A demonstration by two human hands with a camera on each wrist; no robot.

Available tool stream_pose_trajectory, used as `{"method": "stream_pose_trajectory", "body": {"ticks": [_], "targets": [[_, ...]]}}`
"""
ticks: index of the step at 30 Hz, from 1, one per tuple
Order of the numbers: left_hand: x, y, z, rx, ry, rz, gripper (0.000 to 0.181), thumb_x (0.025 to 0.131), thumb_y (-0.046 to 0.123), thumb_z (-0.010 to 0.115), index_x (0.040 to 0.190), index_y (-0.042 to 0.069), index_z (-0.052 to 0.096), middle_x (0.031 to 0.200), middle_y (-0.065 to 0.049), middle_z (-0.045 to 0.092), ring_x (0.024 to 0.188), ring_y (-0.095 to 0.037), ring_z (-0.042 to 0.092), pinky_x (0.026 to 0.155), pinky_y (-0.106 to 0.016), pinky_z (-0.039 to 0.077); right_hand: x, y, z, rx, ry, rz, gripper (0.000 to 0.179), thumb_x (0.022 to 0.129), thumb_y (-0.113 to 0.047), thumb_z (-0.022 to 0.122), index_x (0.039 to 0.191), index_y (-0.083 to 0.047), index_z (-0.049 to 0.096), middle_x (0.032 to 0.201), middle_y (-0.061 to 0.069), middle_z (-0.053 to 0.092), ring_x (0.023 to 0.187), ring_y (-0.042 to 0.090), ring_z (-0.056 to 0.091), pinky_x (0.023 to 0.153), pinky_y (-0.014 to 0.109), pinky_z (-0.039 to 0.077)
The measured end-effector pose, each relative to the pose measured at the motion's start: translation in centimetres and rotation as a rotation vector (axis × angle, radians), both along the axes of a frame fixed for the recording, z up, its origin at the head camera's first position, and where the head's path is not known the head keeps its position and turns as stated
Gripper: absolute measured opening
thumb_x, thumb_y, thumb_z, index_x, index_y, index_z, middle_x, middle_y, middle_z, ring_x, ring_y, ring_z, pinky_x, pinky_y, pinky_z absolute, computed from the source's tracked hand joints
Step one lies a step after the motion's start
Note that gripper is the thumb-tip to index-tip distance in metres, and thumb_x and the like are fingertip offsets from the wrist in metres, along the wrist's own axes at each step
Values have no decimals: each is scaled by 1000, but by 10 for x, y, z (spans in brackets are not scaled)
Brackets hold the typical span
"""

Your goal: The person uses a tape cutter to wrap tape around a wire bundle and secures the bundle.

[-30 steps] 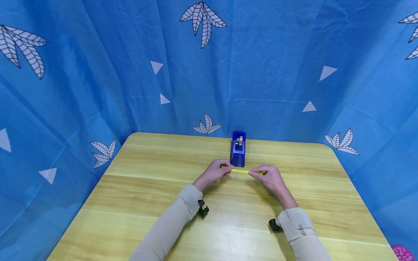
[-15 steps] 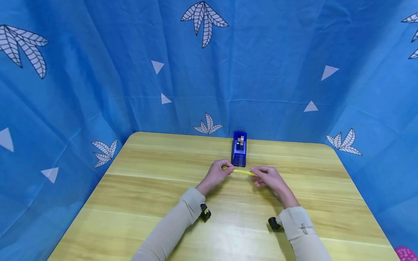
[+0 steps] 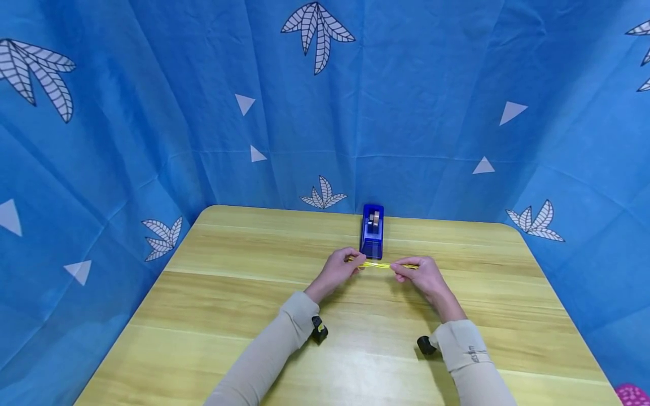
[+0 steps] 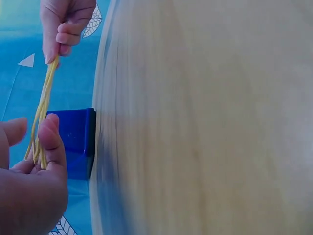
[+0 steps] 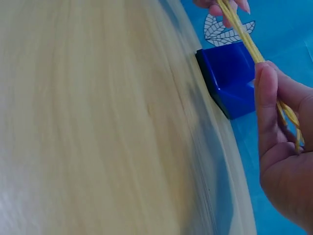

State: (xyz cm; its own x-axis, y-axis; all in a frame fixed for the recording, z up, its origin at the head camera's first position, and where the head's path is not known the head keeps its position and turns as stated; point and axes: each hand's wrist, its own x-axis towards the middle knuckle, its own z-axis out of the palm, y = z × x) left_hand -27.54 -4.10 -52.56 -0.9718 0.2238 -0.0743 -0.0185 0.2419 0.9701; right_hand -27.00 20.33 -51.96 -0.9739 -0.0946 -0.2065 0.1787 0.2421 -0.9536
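Observation:
A bundle of thin yellow strands [image 3: 378, 265] is stretched between the two hands, just in front of a blue tape dispenser [image 3: 372, 234]. At its left end, the left hand [image 3: 337, 270] holds the bundle among its curled fingers; the left wrist view shows the thumb [image 4: 14, 129] standing a little off the strands. The right hand [image 3: 424, 276] pinches the other end between thumb and fingers. Looped strand ends [image 5: 291, 117] stick out behind that pinch in the right wrist view. Whether these are rubber bands or string, I cannot tell.
The tape dispenser stands near the far edge of the wooden table [image 3: 254, 316], with a roll in its upper part. Behind the table hangs a blue curtain [image 3: 421, 113] with leaf prints. A pink round thing [image 3: 629, 393] shows at the lower right corner.
The right hand has shifted its grip along the yellow strands, its fingers first moving to the right end, then resettling with strands showing past them. The left hand stays nearly still.

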Motion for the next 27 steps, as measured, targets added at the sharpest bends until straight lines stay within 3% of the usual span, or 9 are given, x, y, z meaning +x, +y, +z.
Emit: {"method": "stream_pose_trajectory", "body": {"ticks": [7, 11, 15, 20, 23, 27], "targets": [[-2, 4, -5, 48, -65, 12, 19, 105, 24, 63, 103, 6, 70, 100, -6, 71, 77, -16, 62, 66, -24, 50, 2, 1, 1, 81, 95, 6, 32, 95, -20, 78, 116, 3, 75, 109, 19, 77, 77, 14, 77, 59, 22, 53], [-2, 7, -6, 59, -29, 17, 15, 105, 20, 63, 99, 7, 67, 99, -3, 66, 85, -18, 63, 71, -26, 52, 3, 0, 1, 90, 139, 18, 33, 96, -21, 77, 118, 4, 74, 114, 21, 75, 79, 17, 78, 69, 23, 60], [-1, 9, -5, 46, 29, 22, 16, 106, 18, 61, 94, 8, 62, 97, -3, 63, 90, -21, 62, 73, -26, 50, 4, 0, 0, 62, 159, 55, 45, 99, -23, 72, 135, 4, 64, 113, 29, 71, 79, 22, 77, 76, 32, 64], [0, 10, -4, 14, 75, 17, 18, 107, 18, 58, 92, 9, 59, 96, -4, 63, 91, -18, 59, 73, -27, 46, 2, -1, 1, -14, 95, 69, 60, 104, -32, 64, 150, 2, 47, 117, 35, 64, 77, 21, 75, 76, 34, 65], [0, 10, -5, -19, 89, 1, 18, 108, 20, 56, 93, 11, 58, 97, -3, 63, 93, -16, 58, 77, -28, 47, 1, -1, 2, -49, 31, 57, 61, 107, -40, 57, 145, 8, 50, 108, 28, 69, 72, 17, 72, 71, 30, 64], [-1, 11, -6, -37, 98, -6, 18, 108, 20, 55, 93, 10, 58, 97, -3, 63, 94, -16, 59, 82, -29, 49, 2, -2, 3, -71, -18, 40, 57, 107, -42, 56, 126, 12, 60, 79, 8, 68, 61, 12, 64, 58, 25, 58]]}}
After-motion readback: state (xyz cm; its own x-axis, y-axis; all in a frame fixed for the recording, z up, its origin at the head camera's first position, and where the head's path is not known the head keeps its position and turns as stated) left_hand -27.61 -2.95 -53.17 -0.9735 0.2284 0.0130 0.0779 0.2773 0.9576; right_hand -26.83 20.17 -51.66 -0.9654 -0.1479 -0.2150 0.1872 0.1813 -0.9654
